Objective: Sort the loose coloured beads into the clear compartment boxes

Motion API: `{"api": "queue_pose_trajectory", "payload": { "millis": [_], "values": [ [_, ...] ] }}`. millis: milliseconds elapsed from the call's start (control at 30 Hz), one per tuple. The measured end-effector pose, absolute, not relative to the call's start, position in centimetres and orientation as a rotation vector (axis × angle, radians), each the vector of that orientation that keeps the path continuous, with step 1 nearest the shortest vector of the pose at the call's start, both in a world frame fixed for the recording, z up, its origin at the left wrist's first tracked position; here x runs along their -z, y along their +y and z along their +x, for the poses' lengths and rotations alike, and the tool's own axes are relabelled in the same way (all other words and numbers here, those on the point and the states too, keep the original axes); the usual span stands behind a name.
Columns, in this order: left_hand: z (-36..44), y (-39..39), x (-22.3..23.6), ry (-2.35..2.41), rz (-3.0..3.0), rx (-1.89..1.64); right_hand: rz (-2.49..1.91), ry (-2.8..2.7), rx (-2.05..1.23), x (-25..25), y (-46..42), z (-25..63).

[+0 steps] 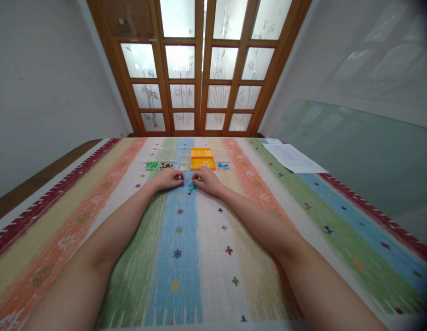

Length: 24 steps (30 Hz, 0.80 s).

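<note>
My left hand (pixel 170 179) rests low over the cloth with thumb and fingers curled together in a pinch. Facing it, my right hand (pixel 207 180) is also pinched, its fingertips just above a few tiny green, blue and dark pieces (pixel 192 187). Whatever sits between the fingertips of either hand is too small to make out. Just beyond the hands is an open orange box (pixel 203 163) with a raised lid and small pale pieces inside. Beside it, clear boxes hold green pieces (pixel 152 165), dark brown pieces (pixel 166 165), yellow pieces (pixel 184 168) and blue pieces (pixel 223 166).
A striped, patterned tablecloth (pixel 179 294) covers the table. Printed paper sheets (pixel 291 157) lie at the far right. Beyond the table stands a wooden door with frosted panes (pixel 184 96); a pale green glass panel (pixel 354 151) leans by the right wall.
</note>
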<state>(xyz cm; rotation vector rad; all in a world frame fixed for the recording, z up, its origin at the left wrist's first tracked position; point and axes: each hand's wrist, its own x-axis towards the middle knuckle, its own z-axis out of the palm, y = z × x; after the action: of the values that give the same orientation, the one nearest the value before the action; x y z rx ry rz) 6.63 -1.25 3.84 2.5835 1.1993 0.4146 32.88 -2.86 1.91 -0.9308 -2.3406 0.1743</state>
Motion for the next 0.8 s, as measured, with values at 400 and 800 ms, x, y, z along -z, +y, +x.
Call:
{"api": "queue_pose_trajectory", "payload": {
  "millis": [400,800],
  "values": [
    [6.8,-1.0,-3.5,1.196,2.59,-0.462,-1.439,-1.93,0.143,-0.8,1.1,36.9],
    [7.8,-1.6,-4.0,1.15,2.499,-0.458,-1.483,-2.016,0.121,-1.2,0.3,35.9]
  ]
}}
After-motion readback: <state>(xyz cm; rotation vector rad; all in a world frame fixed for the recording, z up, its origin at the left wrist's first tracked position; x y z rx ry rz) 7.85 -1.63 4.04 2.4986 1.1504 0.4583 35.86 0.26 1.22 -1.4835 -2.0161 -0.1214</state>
